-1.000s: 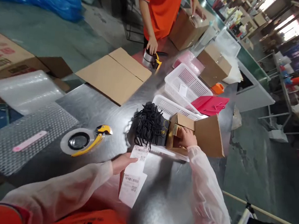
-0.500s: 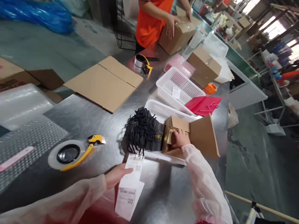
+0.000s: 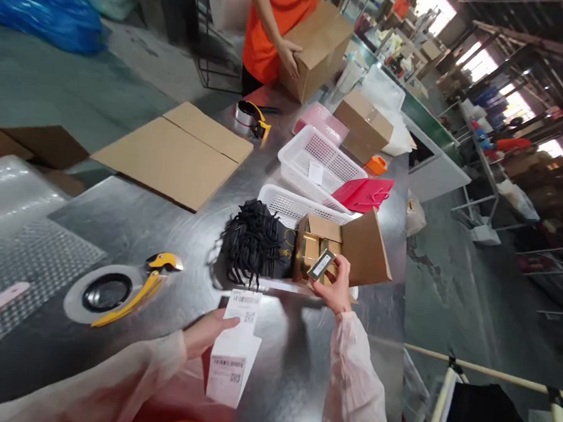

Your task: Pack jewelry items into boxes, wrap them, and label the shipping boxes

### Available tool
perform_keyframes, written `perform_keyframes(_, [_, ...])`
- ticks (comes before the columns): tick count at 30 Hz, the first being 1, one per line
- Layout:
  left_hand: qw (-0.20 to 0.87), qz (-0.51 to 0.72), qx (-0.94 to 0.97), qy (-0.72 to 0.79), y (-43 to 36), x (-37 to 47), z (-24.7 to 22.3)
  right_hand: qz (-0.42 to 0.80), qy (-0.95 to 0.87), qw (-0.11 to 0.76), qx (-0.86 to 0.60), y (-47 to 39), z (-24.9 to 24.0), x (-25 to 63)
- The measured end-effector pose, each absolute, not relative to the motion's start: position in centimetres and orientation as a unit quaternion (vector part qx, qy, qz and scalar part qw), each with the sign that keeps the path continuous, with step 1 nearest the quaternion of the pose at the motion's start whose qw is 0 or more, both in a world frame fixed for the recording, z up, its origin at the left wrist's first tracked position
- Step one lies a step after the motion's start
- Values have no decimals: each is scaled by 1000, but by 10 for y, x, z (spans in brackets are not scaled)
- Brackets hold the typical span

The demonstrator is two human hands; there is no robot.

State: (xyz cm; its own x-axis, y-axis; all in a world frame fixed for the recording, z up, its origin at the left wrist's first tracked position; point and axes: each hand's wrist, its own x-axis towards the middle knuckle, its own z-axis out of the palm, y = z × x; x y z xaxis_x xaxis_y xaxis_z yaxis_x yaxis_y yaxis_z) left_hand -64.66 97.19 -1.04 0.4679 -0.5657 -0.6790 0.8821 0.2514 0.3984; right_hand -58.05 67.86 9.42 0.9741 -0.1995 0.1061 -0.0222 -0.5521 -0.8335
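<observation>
A strip of printed labels (image 3: pixel 227 373) with barcodes hangs from my left hand (image 3: pixel 204 332), pinched under the thumb. My right hand (image 3: pixel 336 287) grips a small gold box (image 3: pixel 321 265) with a white label on its face, just above an open cardboard box (image 3: pixel 365 247). More gold boxes sit inside that carton. Left of it, black bags with a heap of black cord handles (image 3: pixel 254 242) lie in a white perforated basket (image 3: pixel 282 201). The small print on the labels is too fine to read.
A tape dispenser (image 3: pixel 153 285) lies on the metal table (image 3: pixel 284 372), left of my arm. Behind are a flat cardboard sheet (image 3: pixel 177 153), a second white basket (image 3: pixel 292 155) with a red bag (image 3: pixel 362 194), and a co-worker in orange (image 3: pixel 266 41) holding a large carton (image 3: pixel 323 47).
My right hand has come up out of the open carton holding a small gold box. The left hand keeps the labels. The co-worker's carton has been turned and shifted.
</observation>
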Motion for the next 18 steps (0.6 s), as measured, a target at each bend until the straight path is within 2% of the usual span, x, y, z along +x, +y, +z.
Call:
perform_keyframes(6, [758, -478, 397, 200, 973, -649, -2, -69, 73, 504, -858, 684, 105, -590])
perform_keyframes(12, [761, -469, 408, 186, 977, -647, 0, -60, 67, 489, -867, 681, 99, -593])
perform_keyframes(15, [761, -474, 404, 181, 977, -647, 0, -52, 47, 410, -909, 670, 100, -586])
perform_keyframes(18, [760, -479, 403, 174, 976, -647, 1, 3, 18, 242, -970, 657, 106, -568])
